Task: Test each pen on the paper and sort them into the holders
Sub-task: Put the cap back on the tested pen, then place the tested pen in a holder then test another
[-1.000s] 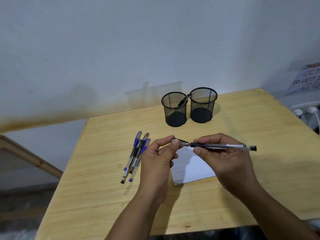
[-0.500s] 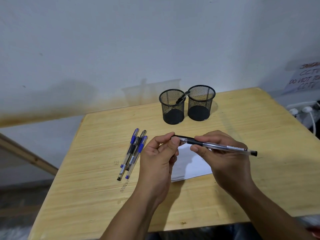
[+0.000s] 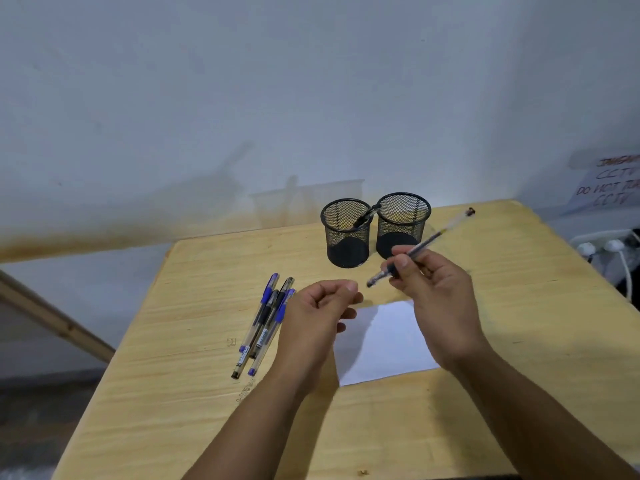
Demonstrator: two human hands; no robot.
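My right hand (image 3: 440,292) grips a clear black-ink pen (image 3: 436,233) above the table, its back end tilted up toward the far right. Its lower end points at my left hand (image 3: 318,313). That hand hovers just left of the pen with fingers curled and thumb against forefinger; whether it pinches a cap is hidden. A white paper (image 3: 384,344) lies under and between my hands. Several capped pens (image 3: 265,323), blue and black, lie together left of my left hand. Two black mesh holders stand at the back: the left holder (image 3: 346,233) has one pen in it, the right holder (image 3: 403,223) looks empty.
The wooden table (image 3: 346,424) stands against a pale wall. Off its right edge are white plugs and cables (image 3: 609,247) and a handwritten notice (image 3: 613,188). A wooden rail (image 3: 52,320) slants below the table's left side.
The hands were joined at the pen's end, the pen held level. Now they have parted: my right hand has swung the pen's back end up and away, and my left hand has drawn back.
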